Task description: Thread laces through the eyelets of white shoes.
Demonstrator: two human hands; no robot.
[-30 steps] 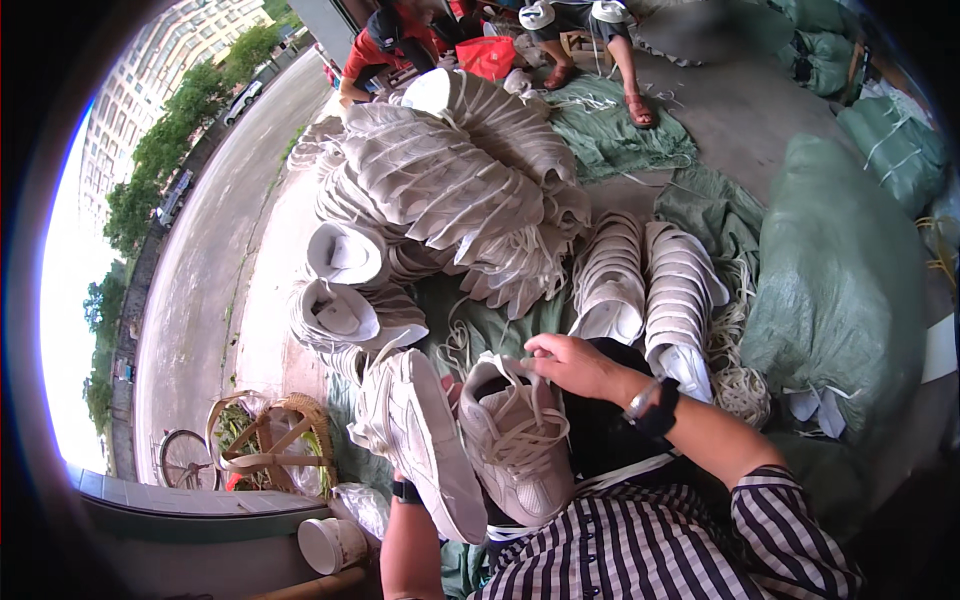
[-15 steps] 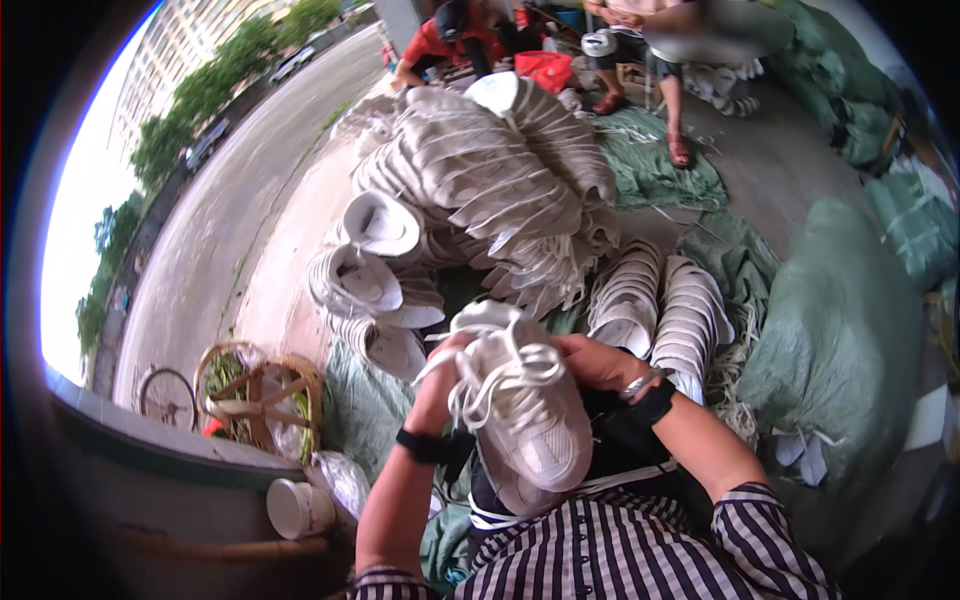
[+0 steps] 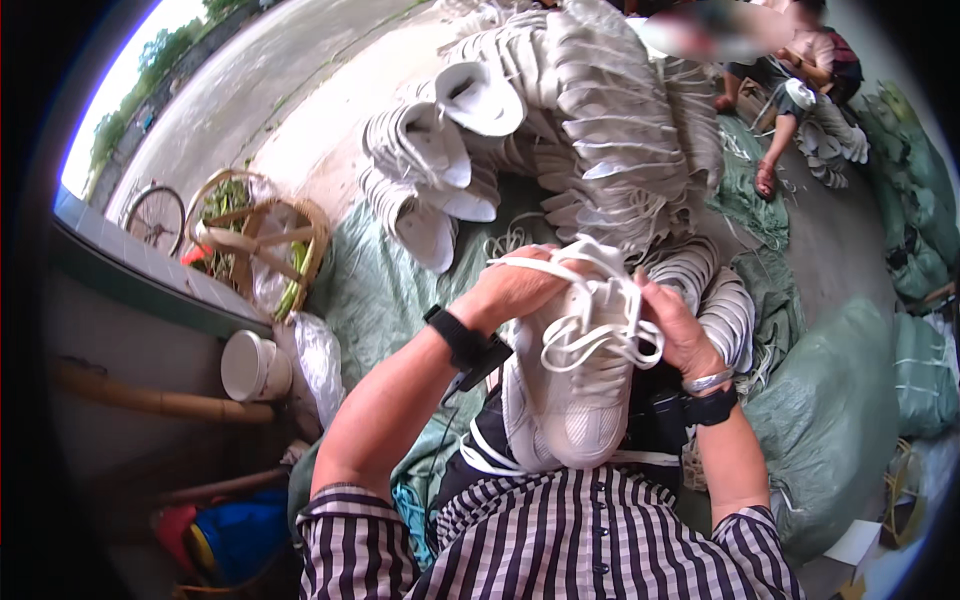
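Note:
A white lace-up sneaker rests toe toward me over my lap, with a second white sneaker partly hidden beneath its left side. Loose white laces loop over its tongue. My left hand is closed at the left of the sneaker's ankle opening, a strand of lace lying across its fingers. On the opposite side, my right hand grips the upper near the lace loops, thumb upward. The fingertips of both hands are partly hidden by shoe and laces.
Nested white shoe uppers form a large heap ahead, with smaller stacks at its left. A big green sack stands at right. To the left are a wicker basket and a white bucket. Another person sits far right.
The view has swung right and downward, so the heap shifts up and right. My left hand has moved from the sneaker's side onto the ankle opening and laces. My right hand still holds the sneaker's side.

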